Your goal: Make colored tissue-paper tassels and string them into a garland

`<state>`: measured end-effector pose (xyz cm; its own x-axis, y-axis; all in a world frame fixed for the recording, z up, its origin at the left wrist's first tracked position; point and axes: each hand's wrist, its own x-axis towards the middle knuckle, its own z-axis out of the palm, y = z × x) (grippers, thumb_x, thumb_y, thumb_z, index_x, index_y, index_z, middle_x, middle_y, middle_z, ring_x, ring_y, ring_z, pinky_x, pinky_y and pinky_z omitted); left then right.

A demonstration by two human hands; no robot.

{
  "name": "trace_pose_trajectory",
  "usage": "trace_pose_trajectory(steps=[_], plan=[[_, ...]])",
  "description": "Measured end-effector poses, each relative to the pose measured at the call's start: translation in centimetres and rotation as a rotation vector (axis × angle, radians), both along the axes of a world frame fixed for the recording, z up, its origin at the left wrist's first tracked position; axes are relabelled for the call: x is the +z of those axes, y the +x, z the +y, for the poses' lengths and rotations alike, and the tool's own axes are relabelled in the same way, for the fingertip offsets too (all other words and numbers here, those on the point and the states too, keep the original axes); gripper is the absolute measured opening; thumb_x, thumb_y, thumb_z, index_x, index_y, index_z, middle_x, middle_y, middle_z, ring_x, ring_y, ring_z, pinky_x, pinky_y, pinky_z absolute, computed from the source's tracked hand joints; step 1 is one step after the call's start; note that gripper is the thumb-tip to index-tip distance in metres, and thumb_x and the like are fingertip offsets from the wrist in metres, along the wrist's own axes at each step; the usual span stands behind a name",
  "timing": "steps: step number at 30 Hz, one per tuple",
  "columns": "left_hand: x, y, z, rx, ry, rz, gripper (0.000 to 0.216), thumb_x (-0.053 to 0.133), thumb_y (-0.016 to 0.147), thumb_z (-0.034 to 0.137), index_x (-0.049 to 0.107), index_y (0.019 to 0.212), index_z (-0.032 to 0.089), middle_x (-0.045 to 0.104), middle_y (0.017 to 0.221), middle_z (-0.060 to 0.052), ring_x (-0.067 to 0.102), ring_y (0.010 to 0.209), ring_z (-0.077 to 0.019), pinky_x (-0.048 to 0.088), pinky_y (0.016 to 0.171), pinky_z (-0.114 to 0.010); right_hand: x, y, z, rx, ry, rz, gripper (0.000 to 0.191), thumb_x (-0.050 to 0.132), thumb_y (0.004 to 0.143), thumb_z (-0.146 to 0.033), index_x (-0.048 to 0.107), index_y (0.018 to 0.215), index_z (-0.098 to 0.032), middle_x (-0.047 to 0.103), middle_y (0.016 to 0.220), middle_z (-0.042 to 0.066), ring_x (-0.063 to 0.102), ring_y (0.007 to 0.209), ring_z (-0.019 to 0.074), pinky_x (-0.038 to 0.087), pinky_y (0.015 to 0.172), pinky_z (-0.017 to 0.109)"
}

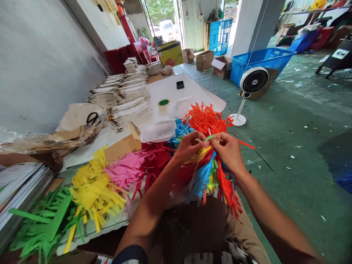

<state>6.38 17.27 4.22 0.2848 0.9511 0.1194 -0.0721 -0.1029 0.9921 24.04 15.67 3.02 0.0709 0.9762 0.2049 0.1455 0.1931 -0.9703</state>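
My left hand (189, 147) and my right hand (227, 149) meet over the table's near right edge, thumbs and fingers pinched. Between their fingertips runs a short green strip (209, 138). Below the hands hang fringed tassels: a blue one (202, 179), a red one (227, 187) and a yellow-green one (213, 176). Just beyond lies a heap of orange-red fringed strips (205, 119), with blue strips (180, 131) beside it. To the left are pink fringes (128, 168), yellow fringes (96, 187) and green fringes (46, 220). The palms' insides are hidden.
A white plastic tray (158, 131) sits behind the fringes. Farther back are a tape roll (164, 102), a phone (180, 85) and stacked whitish sheets (132, 95). Black scissors (92, 118) lie left. A white fan (254, 80) stands on the right, before a blue crate (261, 58).
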Motion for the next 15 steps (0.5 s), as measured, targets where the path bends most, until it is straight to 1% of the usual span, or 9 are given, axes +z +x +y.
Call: trace_pose_trajectory(steps=[3, 5, 7, 11, 15], plan=[[0.04, -0.33, 0.62, 0.043, -0.045, -0.047, 0.045, 0.089, 0.074, 0.052, 0.063, 0.086, 0.018, 0.059, 0.063, 0.006, 0.05, 0.048, -0.0056, 0.039, 0.049, -0.019, 0.03, -0.1, -0.23, 0.034, 0.008, 0.008, 0.032, 0.068, 0.091, -0.05, 0.074, 0.095, -0.019, 0.076, 0.084, 0.005, 0.065, 0.07, 0.0185, 0.047, 0.064, 0.031], [0.05, -0.55, 0.94, 0.068, -0.053, -0.065, 0.046, 0.088, 0.075, 0.054, 0.062, 0.087, 0.018, 0.063, 0.071, 0.004, 0.052, 0.05, -0.0051, 0.041, 0.05, -0.019, 0.18, -0.17, -0.47, 0.045, 0.026, -0.006, 0.033, 0.066, 0.093, -0.052, 0.074, 0.096, -0.02, 0.075, 0.084, 0.004, 0.063, 0.069, 0.0176, 0.047, 0.064, 0.03], [0.07, -0.7, 1.09, 0.079, -0.061, -0.076, 0.046, 0.089, 0.074, 0.052, 0.062, 0.088, 0.018, 0.065, 0.075, 0.003, 0.053, 0.051, -0.0047, 0.041, 0.05, -0.019, 0.38, -0.25, -0.64, 0.057, 0.041, -0.042, 0.03, 0.067, 0.093, -0.05, 0.075, 0.093, -0.02, 0.074, 0.081, 0.003, 0.06, 0.067, 0.0165, 0.044, 0.063, 0.03], [0.06, -0.76, 1.12, 0.084, -0.059, -0.081, 0.045, 0.09, 0.075, 0.051, 0.062, 0.089, 0.018, 0.064, 0.073, 0.004, 0.052, 0.052, -0.0047, 0.041, 0.051, -0.019, 0.68, -0.39, -0.65, 0.068, 0.045, -0.105, 0.025, 0.068, 0.092, -0.044, 0.076, 0.089, -0.02, 0.075, 0.081, 0.003, 0.061, 0.067, 0.0168, 0.042, 0.063, 0.03], [-0.07, -0.74, 1.2, 0.089, -0.033, -0.072, 0.048, 0.09, 0.073, 0.054, 0.061, 0.09, 0.018, 0.061, 0.071, 0.005, 0.051, 0.051, -0.0049, 0.042, 0.051, -0.02, 0.64, -0.44, -0.43, 0.072, 0.037, -0.127, 0.026, 0.068, 0.092, -0.045, 0.076, 0.088, -0.021, 0.076, 0.082, 0.003, 0.063, 0.068, 0.0175, 0.044, 0.063, 0.03]])
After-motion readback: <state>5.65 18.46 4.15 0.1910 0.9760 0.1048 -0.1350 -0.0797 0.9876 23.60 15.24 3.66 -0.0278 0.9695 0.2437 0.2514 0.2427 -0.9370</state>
